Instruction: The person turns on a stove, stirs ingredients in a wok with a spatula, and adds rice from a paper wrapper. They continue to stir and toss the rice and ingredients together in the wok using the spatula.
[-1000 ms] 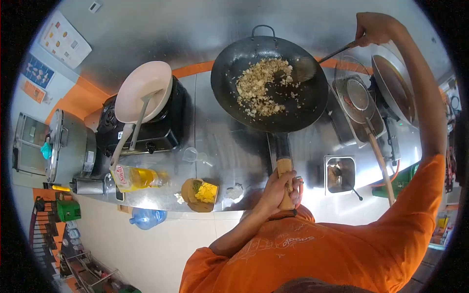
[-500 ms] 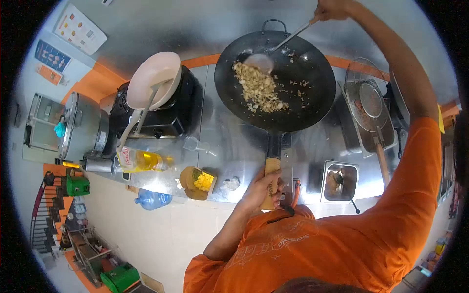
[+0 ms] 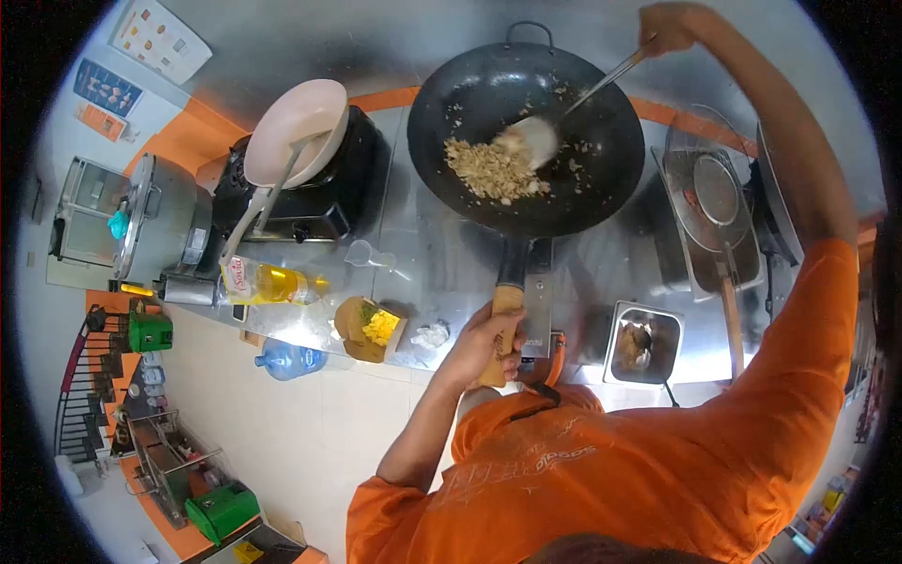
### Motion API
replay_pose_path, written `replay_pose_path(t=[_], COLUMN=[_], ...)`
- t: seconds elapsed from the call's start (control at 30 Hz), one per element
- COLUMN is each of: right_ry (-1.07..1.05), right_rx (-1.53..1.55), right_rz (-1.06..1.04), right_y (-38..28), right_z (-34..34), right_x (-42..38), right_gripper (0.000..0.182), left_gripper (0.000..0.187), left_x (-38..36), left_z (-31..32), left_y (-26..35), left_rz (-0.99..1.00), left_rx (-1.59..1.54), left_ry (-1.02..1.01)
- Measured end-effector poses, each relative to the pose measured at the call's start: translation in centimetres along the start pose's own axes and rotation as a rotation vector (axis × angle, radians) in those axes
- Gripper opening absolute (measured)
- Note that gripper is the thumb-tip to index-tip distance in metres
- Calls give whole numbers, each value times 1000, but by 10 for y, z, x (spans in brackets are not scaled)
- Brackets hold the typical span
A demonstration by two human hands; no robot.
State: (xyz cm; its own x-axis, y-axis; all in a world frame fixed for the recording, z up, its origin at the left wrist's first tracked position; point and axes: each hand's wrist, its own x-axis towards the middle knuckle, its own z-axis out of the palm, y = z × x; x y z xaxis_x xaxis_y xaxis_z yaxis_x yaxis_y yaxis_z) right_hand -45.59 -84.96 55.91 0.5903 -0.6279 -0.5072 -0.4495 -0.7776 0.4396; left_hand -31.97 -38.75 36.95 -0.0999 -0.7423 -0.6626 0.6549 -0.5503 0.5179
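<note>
My left hand [image 3: 487, 346] is wrapped round the wooden handle of a black wok [image 3: 601, 202]. Up at the top right, my right hand [image 3: 669, 28] grips the end of a metal wok spatula [image 3: 601, 86]. Its broad pale blade, blurred by motion, lies inside the wok against a heap of crumbly, light-brown food [image 3: 490, 174]. Small bits of the same food are scattered over the wok's dark inside, mostly right of the blade.
A pink pan [image 3: 282, 113] with a utensil in it sits on a black stove [image 3: 362, 160] at left. Along the counter stand an oil bottle [image 3: 268, 284], a box with yellow food [image 3: 355, 334] and a metal container [image 3: 644, 343]. Strainers [image 3: 717, 193] lie at right.
The spatula blade has swept down and right across the wok, and my right hand has shifted right. The food heap is more gathered. My left hand still holds the wok handle.
</note>
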Motion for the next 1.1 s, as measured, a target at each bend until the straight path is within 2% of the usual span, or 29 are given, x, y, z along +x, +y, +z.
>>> replay_pose_path(t=[0.03, 0.07, 0.13, 0.17, 0.2, 0.23, 0.27, 0.3, 0.33, 0.4, 0.43, 0.5, 0.53, 0.6, 0.63, 0.7, 0.73, 0.83, 0.9, 1.0, 1.1], right_ry=[107, 103, 627, 624, 370, 107, -34, -176, -188, 221, 215, -84, -92, 219, 211, 167, 166, 69, 378, 339, 382], right_rx=[-47, -43, 3, -1, 25, 61, 171, 273, 273, 381, 381, 437, 440, 630, 629, 667, 666, 743, 794, 831, 822], right_rz=[-102, -96, -182, -176, -263, -346, -48, 254, 268, 119, 129, 32, 49, -71, -57, 187, 195, 129, 225, 233, 202], right_y=[-6, -13, -40, -16, 25, 10, -19, -91, -96, -99, -100, -104, -123, -170, -186, -208, -216, -232, -251, -247, -271], right_z=[22, 23, 15, 29, 53, 39, 42, 11, 21, 40, 36, 10, 14, 35, 40, 40, 34, 38, 78, 67, 63], right_x=[6, -23, -99, -88, -71, -82, -93, -124, -132, -139, -150, -180, -175, -151, -151, -151, -157, -159, -126, -161, -141], right_gripper=[55, 55, 27, 27, 29, 31, 32, 35, 35, 40, 40, 36, 36, 30, 30, 28, 28, 29, 26, 31, 35], left_gripper=[30, 31, 31, 31, 31, 29, 28, 28, 27, 26, 25, 24, 24, 24, 24, 28, 28, 43, 44, 51, 58], left_x=[0, 1, 2, 3, 6, 8, 9, 10, 11, 16, 17, 17, 20, 27, 29, 33, 34, 30, 25, 15, 7], left_z=[0, -2, -5, -5, -7, -10, -13, -14, -15, -20, -24, -25, -27, -30, -35, -43, -45, -47, -52, -57, -67], left_y=[-1, 2, 0, 0, 2, 0, -3, -6, -8, -7, -9, -5, -5, -11, -15, -16, -16, -13, -24, -3, -19], left_rz=[1, 9, -4, -11, -9, -27, -49, -62, -62, -56, -56, -71, -83, -91, -102, -35, -38, 57, 12, -17, -45], left_rx=[-8, -10, -28, -48, -43, -73, -103, -99, -121, -135, -135, -125, -119, -141, -139, -64, -61, 120, 108, 195, 175], left_ry=[-8, -14, -24, -39, -49, -71, -95, -111, -130, -158, -209, -268, -282, -318, -330, -403, -410, -446, -461, -474, -468])
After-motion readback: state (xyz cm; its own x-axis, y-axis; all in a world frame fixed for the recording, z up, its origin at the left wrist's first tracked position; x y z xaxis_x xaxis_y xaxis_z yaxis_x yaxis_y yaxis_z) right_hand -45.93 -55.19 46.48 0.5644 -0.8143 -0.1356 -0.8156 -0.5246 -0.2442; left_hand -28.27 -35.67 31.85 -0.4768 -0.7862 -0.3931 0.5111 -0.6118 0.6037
